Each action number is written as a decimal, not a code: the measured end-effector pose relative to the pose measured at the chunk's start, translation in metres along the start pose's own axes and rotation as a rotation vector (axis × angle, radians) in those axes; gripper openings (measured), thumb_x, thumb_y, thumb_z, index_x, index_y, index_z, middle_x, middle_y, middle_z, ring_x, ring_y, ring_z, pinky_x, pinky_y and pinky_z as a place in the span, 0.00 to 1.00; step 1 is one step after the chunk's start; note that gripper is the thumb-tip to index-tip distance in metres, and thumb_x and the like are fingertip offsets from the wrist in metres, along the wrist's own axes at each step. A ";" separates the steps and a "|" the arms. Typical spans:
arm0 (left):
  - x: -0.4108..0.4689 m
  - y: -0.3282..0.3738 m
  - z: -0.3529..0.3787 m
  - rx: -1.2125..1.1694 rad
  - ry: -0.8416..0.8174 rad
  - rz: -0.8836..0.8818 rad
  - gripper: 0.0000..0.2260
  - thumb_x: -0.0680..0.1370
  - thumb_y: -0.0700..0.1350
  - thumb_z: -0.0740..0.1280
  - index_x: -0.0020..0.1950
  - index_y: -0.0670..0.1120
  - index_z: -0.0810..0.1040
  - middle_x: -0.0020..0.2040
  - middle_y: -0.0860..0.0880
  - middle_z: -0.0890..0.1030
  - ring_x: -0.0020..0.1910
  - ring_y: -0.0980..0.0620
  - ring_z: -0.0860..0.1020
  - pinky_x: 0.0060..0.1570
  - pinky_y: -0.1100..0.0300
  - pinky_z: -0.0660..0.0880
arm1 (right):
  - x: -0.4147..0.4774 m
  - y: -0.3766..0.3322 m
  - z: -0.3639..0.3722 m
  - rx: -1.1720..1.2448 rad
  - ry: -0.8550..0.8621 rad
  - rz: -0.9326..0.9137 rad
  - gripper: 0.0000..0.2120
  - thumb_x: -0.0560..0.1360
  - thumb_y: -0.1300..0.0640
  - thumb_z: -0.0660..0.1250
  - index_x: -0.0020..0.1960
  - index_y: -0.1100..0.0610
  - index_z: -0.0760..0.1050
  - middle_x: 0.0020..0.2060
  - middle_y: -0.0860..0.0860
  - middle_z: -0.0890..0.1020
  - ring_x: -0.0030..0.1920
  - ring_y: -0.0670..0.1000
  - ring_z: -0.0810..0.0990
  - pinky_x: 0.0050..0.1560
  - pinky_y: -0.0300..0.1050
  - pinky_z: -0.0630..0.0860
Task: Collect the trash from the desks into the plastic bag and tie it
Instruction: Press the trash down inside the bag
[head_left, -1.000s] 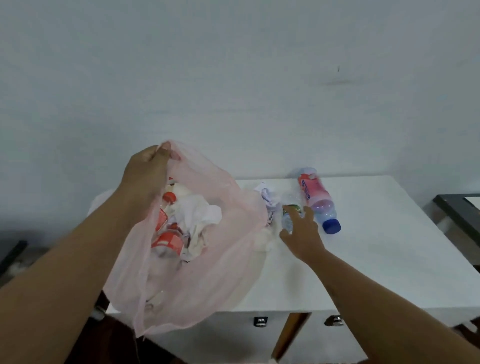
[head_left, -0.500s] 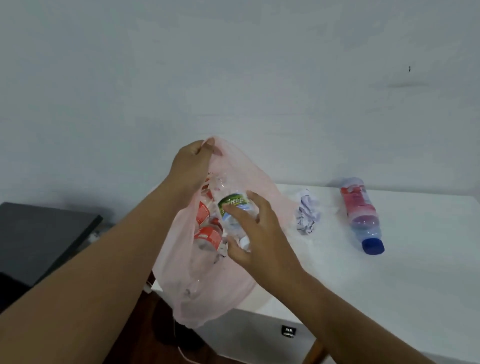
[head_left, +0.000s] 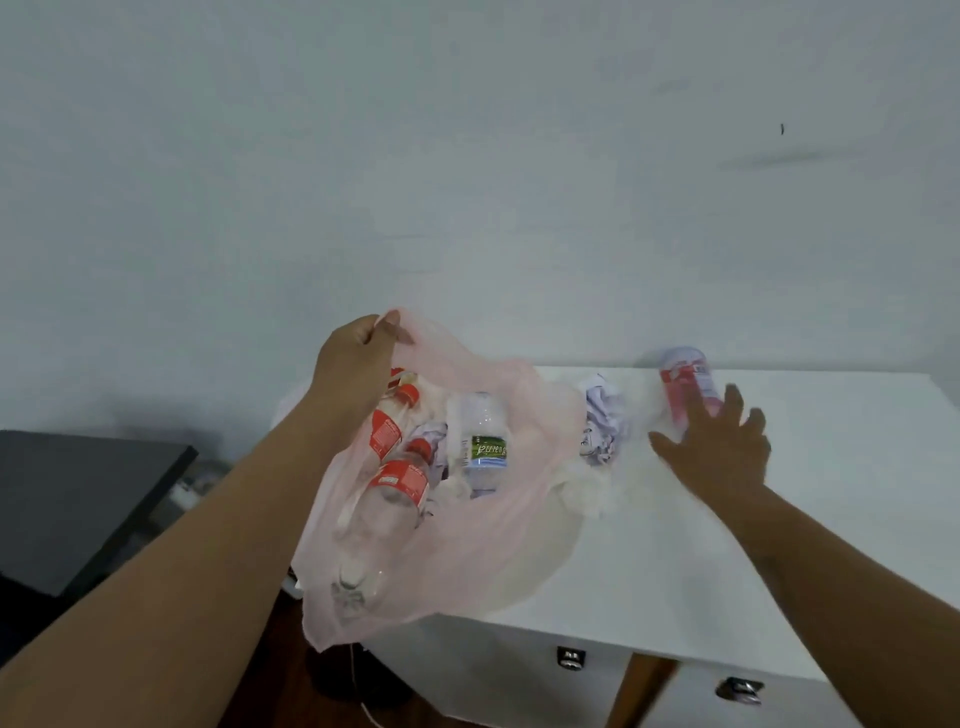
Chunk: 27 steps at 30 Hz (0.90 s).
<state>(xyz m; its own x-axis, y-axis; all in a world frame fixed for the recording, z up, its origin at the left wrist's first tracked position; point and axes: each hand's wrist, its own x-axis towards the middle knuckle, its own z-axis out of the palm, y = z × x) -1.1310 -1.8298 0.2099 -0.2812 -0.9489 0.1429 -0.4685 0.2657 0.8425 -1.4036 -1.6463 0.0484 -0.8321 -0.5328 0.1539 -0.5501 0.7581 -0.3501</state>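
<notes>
Fingers of the left hand (head_left: 353, 364) pinched the plastic bag (head_left: 467, 561) open at its rim. Inside, the green-label bottle (head_left: 485, 447) had just landed, leaving two items out. Right of the bag lay crumpled paper (head_left: 602, 426); farther right, the right hand (head_left: 722, 452), fingers spread, hid the cap end of the pink bottle (head_left: 685, 379).

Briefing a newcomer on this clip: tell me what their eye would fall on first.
The pink plastic bag at centre, draped over the left end of the white desk, its rim gripped by the left hand, with clear bottles showing inside. To its right, the right hand, fingers spread, covers the near end of a pink-labelled bottle lying on its side, with crumpled paper between bag and bottle.
</notes>
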 end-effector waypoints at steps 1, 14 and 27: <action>-0.001 0.001 0.001 0.008 0.004 0.002 0.18 0.83 0.54 0.57 0.47 0.46 0.82 0.29 0.51 0.66 0.28 0.54 0.66 0.30 0.60 0.64 | -0.001 0.018 0.008 -0.008 -0.104 0.052 0.36 0.73 0.45 0.70 0.76 0.44 0.57 0.70 0.60 0.63 0.63 0.66 0.67 0.59 0.60 0.70; 0.018 0.025 -0.012 -0.051 0.111 0.017 0.17 0.83 0.53 0.58 0.44 0.46 0.80 0.44 0.48 0.79 0.41 0.50 0.75 0.43 0.57 0.71 | -0.126 -0.099 -0.062 0.587 -0.257 -0.779 0.33 0.77 0.48 0.65 0.70 0.27 0.50 0.67 0.38 0.59 0.45 0.41 0.78 0.49 0.28 0.72; 0.002 0.005 -0.031 0.057 0.111 -0.003 0.17 0.84 0.55 0.55 0.48 0.49 0.81 0.36 0.52 0.74 0.34 0.53 0.71 0.36 0.59 0.70 | -0.054 -0.122 -0.027 0.684 0.234 -0.564 0.21 0.75 0.43 0.59 0.63 0.51 0.76 0.62 0.52 0.76 0.62 0.52 0.72 0.64 0.50 0.70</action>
<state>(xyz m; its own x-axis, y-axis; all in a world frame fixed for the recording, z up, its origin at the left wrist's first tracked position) -1.1077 -1.8353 0.2310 -0.1866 -0.9620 0.1994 -0.5169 0.2687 0.8128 -1.2931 -1.6997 0.1073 -0.4865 -0.6101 0.6253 -0.7801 -0.0188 -0.6253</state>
